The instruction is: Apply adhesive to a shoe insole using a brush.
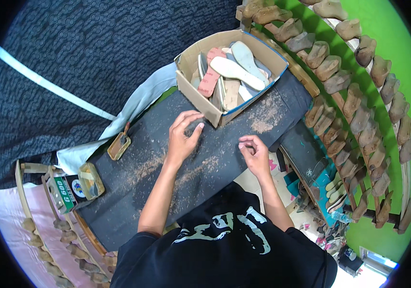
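My left hand [184, 138] is open beside the near left corner of a cardboard box [196, 98]. Its thumb is apart from the fingers, and I cannot tell whether the fingertips touch the box. Above the near right edge of the dark table [224, 158] is my right hand [256, 156], fingers loosely curled, thumb a little apart, nothing visible in it. Shoe insoles fill the box: a white one [236, 72] lies across the top, with a reddish one [211, 74] to its left and a pale grey-green one [246, 58] behind.
Brown shavings [265, 117] litter the tabletop. At its left are a small wooden tray-like piece [119, 146], a green-and-white can [66, 193] and a yellowish container [91, 181]. Racks of wooden shoe lasts [359, 115] line the right wall. Dark patterned cloth [85, 62] hangs behind the table.
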### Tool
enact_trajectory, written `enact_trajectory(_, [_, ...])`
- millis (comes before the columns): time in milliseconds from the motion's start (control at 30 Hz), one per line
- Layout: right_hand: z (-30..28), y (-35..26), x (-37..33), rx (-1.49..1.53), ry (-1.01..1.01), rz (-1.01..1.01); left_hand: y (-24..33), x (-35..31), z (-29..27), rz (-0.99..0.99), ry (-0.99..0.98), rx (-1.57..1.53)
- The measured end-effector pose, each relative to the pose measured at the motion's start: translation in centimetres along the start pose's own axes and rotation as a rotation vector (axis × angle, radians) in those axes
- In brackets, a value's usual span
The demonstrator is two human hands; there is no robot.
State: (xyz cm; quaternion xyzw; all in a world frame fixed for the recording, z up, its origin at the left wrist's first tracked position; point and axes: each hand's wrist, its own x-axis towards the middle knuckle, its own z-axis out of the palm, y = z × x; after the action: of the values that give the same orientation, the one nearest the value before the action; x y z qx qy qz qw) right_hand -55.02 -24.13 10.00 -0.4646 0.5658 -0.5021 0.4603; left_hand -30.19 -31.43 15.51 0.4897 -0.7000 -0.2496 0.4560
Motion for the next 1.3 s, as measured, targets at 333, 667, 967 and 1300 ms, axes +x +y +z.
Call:
enact_trajectory(333, [-0.2,-7.0,11.4,-0.382,0.026,-0.611,0.3,13.4,4.6,0.086,-0.229,0.274])
enact_trajectory(667, [-3.3,-7.1,26.4,-1.173,-0.192,-0.140,-7.2,20.7,9.0,0.082,-0.427,0.485])
enact_trajectory(967, [-2.0,-6.9,28.7,-1.492,-0.398,0.112,-7.8,22.2,11.3,0.127,-0.458,0.719])
enact_trajectory(1300, [-4.1,-5.7,26.7,-1.401,-0.325,-0.026,-6.6,20.2,6.5,0.250,-0.279,0.412])
